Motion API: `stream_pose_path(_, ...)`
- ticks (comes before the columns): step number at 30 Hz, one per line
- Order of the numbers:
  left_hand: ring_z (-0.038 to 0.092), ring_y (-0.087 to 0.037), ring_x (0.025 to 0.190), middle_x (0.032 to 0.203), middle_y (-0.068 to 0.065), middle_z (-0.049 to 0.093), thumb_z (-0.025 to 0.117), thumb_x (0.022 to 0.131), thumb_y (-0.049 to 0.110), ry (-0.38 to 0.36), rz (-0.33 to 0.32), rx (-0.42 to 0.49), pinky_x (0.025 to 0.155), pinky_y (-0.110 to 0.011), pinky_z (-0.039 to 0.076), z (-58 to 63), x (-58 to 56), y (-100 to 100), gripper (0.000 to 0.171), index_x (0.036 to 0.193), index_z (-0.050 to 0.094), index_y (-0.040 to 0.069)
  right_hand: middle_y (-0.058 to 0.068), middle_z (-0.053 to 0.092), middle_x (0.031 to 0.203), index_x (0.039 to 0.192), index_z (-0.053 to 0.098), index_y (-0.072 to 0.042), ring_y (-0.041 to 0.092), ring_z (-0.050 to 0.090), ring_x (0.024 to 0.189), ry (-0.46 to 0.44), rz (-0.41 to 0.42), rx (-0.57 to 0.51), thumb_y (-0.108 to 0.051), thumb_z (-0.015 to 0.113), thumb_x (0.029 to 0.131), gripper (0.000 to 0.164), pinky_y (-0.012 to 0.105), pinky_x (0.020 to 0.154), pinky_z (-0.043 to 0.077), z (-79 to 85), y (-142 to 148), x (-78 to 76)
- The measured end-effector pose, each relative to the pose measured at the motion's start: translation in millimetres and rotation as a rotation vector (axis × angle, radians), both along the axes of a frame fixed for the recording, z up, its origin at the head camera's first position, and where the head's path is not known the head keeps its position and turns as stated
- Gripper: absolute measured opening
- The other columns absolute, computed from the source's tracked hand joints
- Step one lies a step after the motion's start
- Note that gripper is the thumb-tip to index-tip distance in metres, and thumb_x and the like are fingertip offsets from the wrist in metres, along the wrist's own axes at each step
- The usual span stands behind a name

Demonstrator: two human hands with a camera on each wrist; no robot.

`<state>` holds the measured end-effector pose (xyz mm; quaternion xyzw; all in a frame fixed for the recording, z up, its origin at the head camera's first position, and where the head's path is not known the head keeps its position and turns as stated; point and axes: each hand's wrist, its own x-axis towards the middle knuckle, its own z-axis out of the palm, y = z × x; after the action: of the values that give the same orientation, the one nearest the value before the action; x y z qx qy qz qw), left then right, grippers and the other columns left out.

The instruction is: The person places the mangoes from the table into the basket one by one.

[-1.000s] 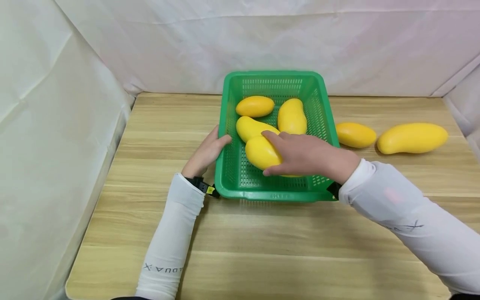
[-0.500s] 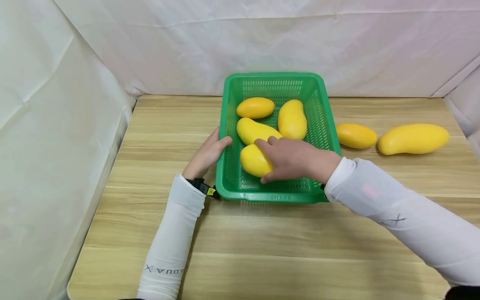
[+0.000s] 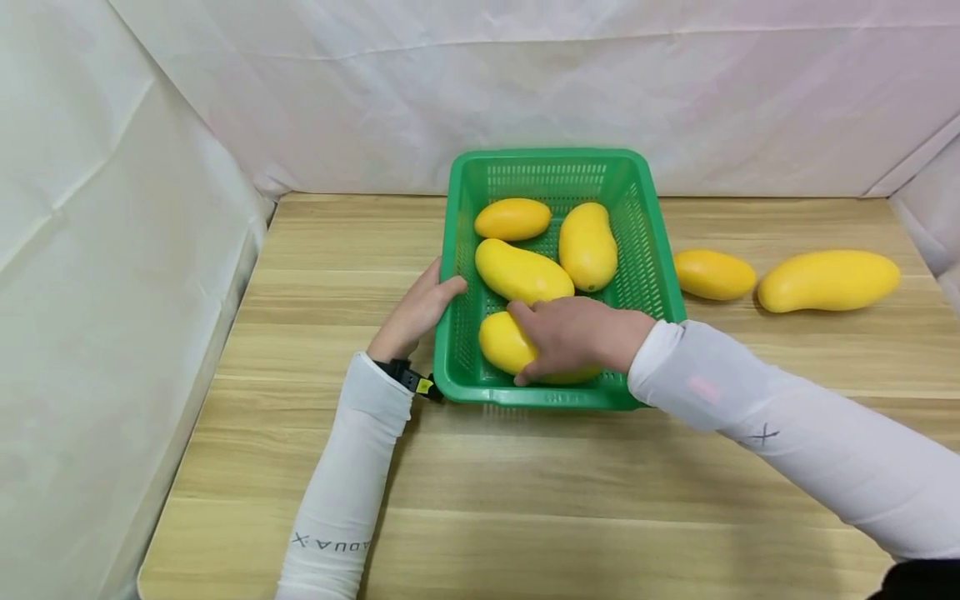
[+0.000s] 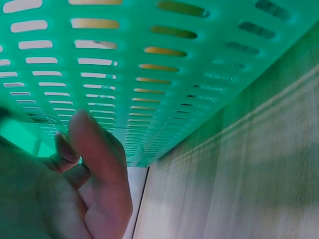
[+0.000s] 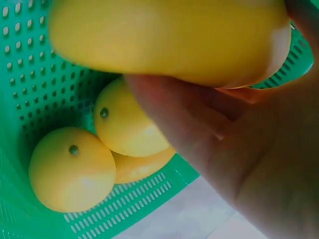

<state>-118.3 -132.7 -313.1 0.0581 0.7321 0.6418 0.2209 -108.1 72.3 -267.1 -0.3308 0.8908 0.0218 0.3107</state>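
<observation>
A green plastic basket (image 3: 551,397) with slotted walls stands on the wooden table. My left hand (image 3: 415,310) grips its left rim, thumb over the edge; in the left wrist view the curled fingers (image 4: 102,164) lie along the outer wall. Inside the near end of the basket, my right hand (image 3: 577,337) holds a yellow mango (image 3: 504,342) from above. The right wrist view shows this mango (image 5: 169,40) large, with the fingers against its side. Three more mangoes lie in the basket: an orange-yellow one (image 3: 513,219) at the back, another (image 3: 588,247) on the right and one (image 3: 523,272) in the middle.
Right of the basket, a small orange-yellow mango (image 3: 715,275) and a longer yellow one (image 3: 828,281) lie on the wooden table (image 3: 600,508). White cloth walls (image 3: 555,92) rise behind the table and at its sides.
My right hand has moved toward the near end of the basket and lower with its mango, leaving the middle mango more visible. The left hand keeps its grip on the rim.
</observation>
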Motion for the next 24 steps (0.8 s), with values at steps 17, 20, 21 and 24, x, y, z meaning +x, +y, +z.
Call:
stream_pose_path(17, 0.058, -0.034, 0.098, 0.123, -0.021, 0.050, 0.038, 0.095, 0.018, 0.047, 0.024, -0.028, 0.080, -0.042, 0.054, -30.2, -11.0, -3, 0.046, 0.139, 0.029, 0.009, 0.018, 0.045, 0.140, 0.152, 0.013, -0.006, 0.030, 0.055, 0.110, -0.010, 0.003, 0.004, -0.059, 0.057, 0.084, 0.097, 0.046, 0.094, 0.046, -11.0, -7, 0.7)
stream_pose_path(20, 0.058, -0.035, 0.099, 0.124, -0.021, 0.049, 0.038, 0.095, 0.016, 0.053, 0.024, -0.024, 0.081, -0.043, 0.054, -29.8, -11.2, -3, 0.047, 0.140, 0.029, 0.008, 0.018, 0.046, 0.140, 0.152, 0.012, -0.007, 0.030, 0.055, 0.110, -0.014, 0.004, 0.006, -0.060, 0.056, 0.084, 0.097, 0.047, 0.093, 0.047, -12.0, -8, -0.7)
stream_pose_path(21, 0.058, -0.035, 0.099, 0.125, -0.021, 0.049, 0.037, 0.095, 0.016, 0.053, 0.024, -0.022, 0.082, -0.044, 0.053, -29.6, -11.3, -3, 0.047, 0.140, 0.029, 0.008, 0.019, 0.046, 0.139, 0.152, 0.012, -0.007, 0.031, 0.055, 0.109, -0.016, 0.007, 0.006, -0.060, 0.056, 0.084, 0.096, 0.047, 0.092, 0.047, -12.3, -8, -1.2)
stream_pose_path(24, 0.058, -0.035, 0.099, 0.124, -0.021, 0.050, 0.037, 0.094, 0.015, 0.057, 0.028, -0.019, 0.081, -0.044, 0.054, -29.4, -11.6, -3, 0.047, 0.140, 0.029, 0.008, 0.019, 0.046, 0.139, 0.152, 0.012, -0.009, 0.030, 0.056, 0.108, -0.021, 0.011, 0.011, -0.061, 0.055, 0.084, 0.096, 0.047, 0.092, 0.047, -13.3, -8, -2.7)
